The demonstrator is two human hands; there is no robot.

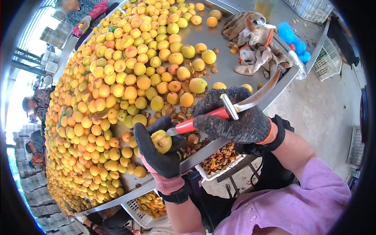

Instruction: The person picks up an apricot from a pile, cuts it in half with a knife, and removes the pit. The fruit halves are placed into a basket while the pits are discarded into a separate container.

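My left hand [167, 163], in a black-coated pink glove, is closed around a cut apricot [161, 143] with its pale flesh and brown hollow facing up. Gripped in my right hand [252, 122], in a dark grey knit glove, is a pitting knife [187, 125] with a red handle. Its short metal tip points left, right at the apricot's cut face. From the other end a curved, stained blade [270, 85] sticks out up and to the right. Beneath both hands, loose pits [192, 139] lie along the metal table's [203, 150] near edge.
Whole apricots [117, 78] are heaped across the table. Used gloves [254, 47] and a blue plastic bag [291, 39] lie at the far right. Below the edge stand a crate of pits [219, 156] and a crate of apricot pieces [150, 205]. Other people sit along the left side.
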